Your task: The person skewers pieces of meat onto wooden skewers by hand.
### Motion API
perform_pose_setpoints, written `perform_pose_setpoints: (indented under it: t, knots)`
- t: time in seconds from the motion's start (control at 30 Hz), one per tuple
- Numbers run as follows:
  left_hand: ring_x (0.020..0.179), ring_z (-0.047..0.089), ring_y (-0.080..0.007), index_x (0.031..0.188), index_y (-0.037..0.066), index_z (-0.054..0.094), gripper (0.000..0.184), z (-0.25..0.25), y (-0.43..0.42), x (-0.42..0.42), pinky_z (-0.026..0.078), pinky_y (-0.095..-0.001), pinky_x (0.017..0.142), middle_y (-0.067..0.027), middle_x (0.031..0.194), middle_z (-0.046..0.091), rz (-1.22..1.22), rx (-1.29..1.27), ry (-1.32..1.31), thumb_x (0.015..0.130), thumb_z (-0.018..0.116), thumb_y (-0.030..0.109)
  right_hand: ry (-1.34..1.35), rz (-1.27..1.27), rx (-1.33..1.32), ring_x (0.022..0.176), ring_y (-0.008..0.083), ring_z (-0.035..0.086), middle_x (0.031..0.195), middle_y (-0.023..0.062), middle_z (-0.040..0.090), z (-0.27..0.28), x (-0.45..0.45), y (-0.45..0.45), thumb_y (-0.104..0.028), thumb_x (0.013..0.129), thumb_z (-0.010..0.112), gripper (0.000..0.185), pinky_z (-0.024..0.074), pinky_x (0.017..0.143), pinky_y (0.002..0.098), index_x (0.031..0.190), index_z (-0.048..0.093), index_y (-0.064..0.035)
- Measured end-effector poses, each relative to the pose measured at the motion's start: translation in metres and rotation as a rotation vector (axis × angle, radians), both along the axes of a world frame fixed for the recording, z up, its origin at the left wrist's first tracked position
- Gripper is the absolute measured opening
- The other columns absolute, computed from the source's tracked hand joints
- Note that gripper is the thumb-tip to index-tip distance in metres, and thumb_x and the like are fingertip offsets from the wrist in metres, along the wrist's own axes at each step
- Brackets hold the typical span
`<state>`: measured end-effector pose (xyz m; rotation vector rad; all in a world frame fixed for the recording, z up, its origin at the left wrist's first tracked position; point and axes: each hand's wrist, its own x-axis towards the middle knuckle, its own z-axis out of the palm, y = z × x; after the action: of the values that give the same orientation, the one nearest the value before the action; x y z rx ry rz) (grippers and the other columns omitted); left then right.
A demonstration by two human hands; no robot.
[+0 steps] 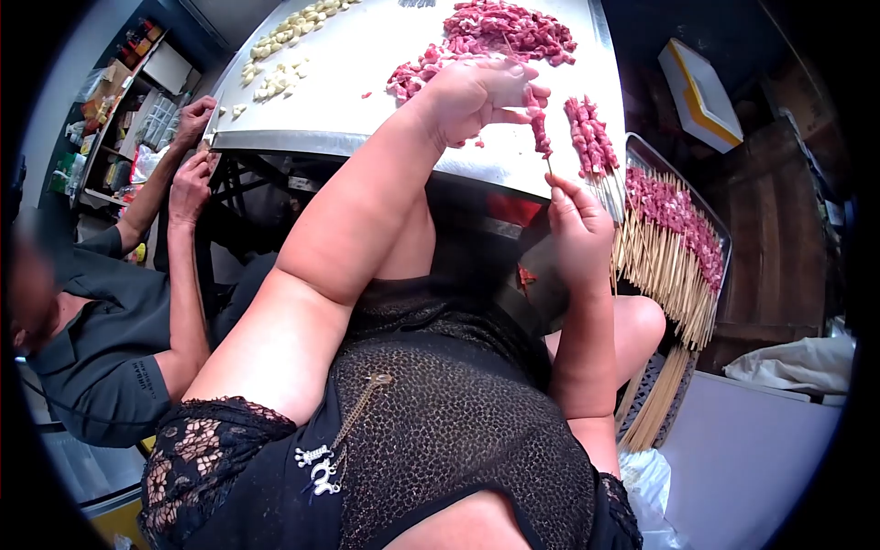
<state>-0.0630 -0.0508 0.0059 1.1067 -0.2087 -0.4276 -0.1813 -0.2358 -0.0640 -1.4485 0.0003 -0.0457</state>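
A skewer with pieces of red meat [541, 133] is held upright over the edge of the white table [367, 124]. My left hand [481, 96] pinches the meat near its top, with the other fingers partly spread. Lower down, my right hand [579, 215] grips the bare stick between thumb and fingers. Beyond my left hand lies a heap of cut raw meat [513, 32]. Several finished skewers [591, 137] rest side by side at the table's right corner.
A metal tray [724, 229] beside the table holds many meat skewers [674, 215]. Bare sticks [658, 399] lie below it. Pale clove-like pieces [291, 35] are spread on the table's left. Another person's hands [191, 188] are at the left edge. A white-yellow box [701, 92] stands right.
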Motion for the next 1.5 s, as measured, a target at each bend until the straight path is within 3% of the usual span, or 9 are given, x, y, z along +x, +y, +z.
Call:
perform_pose_setpoints:
  t: [0.33,0.47,0.57,0.67,0.73,0.8,1.07,1.37,1.5]
  knots:
    - [0.094,0.062,-0.0261,0.116,-0.005,0.044,0.029,-0.009,-0.014,-0.007,0.054,-0.0403,0.079,-0.0188,0.102,0.061,0.067,-0.037,0.070,0.097,0.042,0.017,-0.072,-0.124,-0.250,0.057,-0.0001,0.042,0.071,-0.0036,0.055,0.003,-0.022,0.015,-0.007,0.089,0.055,0.026,0.0327,0.051,0.0140,0.114,0.061,-0.0034]
    - [0.064,0.053,-0.0157,0.107,0.001,0.043,0.021,-0.008,-0.029,-0.019,0.051,-0.0329,0.062,-0.0064,0.075,0.053,0.174,-0.082,0.126,0.097,0.038,0.019,-0.094,-0.093,-0.321,0.061,0.0023,0.046,0.070,-0.0038,0.053,0.006,-0.030,0.027,-0.007,0.089,0.056,0.026,0.0370,0.055,0.0161,0.114,0.061,-0.0018]
    - [0.049,0.022,-0.0076,0.101,0.006,0.040,0.021,-0.005,-0.036,-0.029,0.021,-0.0225,0.042,0.0029,0.062,0.028,0.198,-0.092,-0.019,0.099,0.034,0.026,-0.154,-0.126,-0.442,0.060,0.0029,0.047,0.067,-0.0029,0.054,0.019,-0.038,0.040,-0.005,0.088,0.055,0.026,0.0385,0.055,0.0176,0.113,0.063,-0.0026]
    - [0.051,0.033,-0.0090,0.111,0.006,0.038,0.030,-0.076,-0.027,0.030,0.034,-0.0234,0.046,-0.0011,0.068,0.042,0.072,-0.096,-0.887,0.099,0.035,0.033,-0.265,-0.169,-0.554,0.061,0.0034,0.048,0.068,-0.0020,0.055,0.026,-0.041,0.039,-0.005,0.087,0.055,0.027,0.0402,0.056,0.0184,0.113,0.063,-0.0031]
    - [0.073,0.054,-0.0178,0.123,0.006,0.033,0.041,-0.013,-0.024,-0.014,0.049,-0.0312,0.069,-0.0124,0.094,0.055,0.007,-0.233,0.056,0.098,0.035,0.038,-0.328,-0.263,-0.781,0.063,0.0070,0.054,0.076,0.0024,0.062,0.027,-0.034,0.017,-0.004,0.086,0.055,0.028,0.0452,0.060,0.0216,0.113,0.063,-0.0050]
    - [0.112,0.048,-0.0326,0.140,0.006,0.017,0.061,-0.014,-0.024,-0.011,0.045,-0.0409,0.091,-0.0219,0.123,0.046,0.049,-0.104,0.028,0.096,0.036,0.043,-0.470,-0.431,-0.938,0.071,0.0278,0.062,0.085,0.0154,0.064,0.040,-0.029,0.000,-0.007,0.084,0.055,0.026,0.0491,0.066,0.0360,0.109,0.063,-0.0080]
    - [0.112,0.050,-0.0317,0.129,-0.006,0.033,0.044,-0.006,-0.010,-0.013,0.043,-0.0392,0.095,-0.0223,0.125,0.046,0.174,0.028,0.025,0.098,0.037,0.025,-0.651,-0.610,-1.575,0.084,0.0261,0.056,0.088,0.0083,0.062,0.045,-0.045,-0.058,-0.010,0.080,0.059,0.020,0.0468,0.073,0.0359,0.098,0.066,-0.0088]
    - [0.109,0.054,-0.0280,0.130,-0.001,0.037,0.036,-0.005,0.012,0.011,0.049,-0.0344,0.091,-0.0214,0.123,0.050,0.165,-0.044,0.017,0.096,0.038,0.010,0.986,-0.655,-1.399,0.094,0.0411,0.058,0.097,0.0248,0.062,-0.153,-0.253,-0.290,-0.021,0.083,0.048,0.031,0.0451,0.084,0.0479,0.100,0.061,0.0020]
    - [0.104,0.058,-0.0240,0.126,-0.002,0.042,0.031,-0.007,0.015,0.020,0.051,-0.0303,0.088,-0.0211,0.122,0.052,0.256,0.020,-0.032,0.096,0.038,0.008,0.949,-0.819,-1.417,0.094,0.0410,0.059,0.097,0.0259,0.061,-0.255,-0.334,-0.330,-0.019,0.083,0.048,0.029,0.0460,0.083,0.0478,0.094,0.063,0.0034]
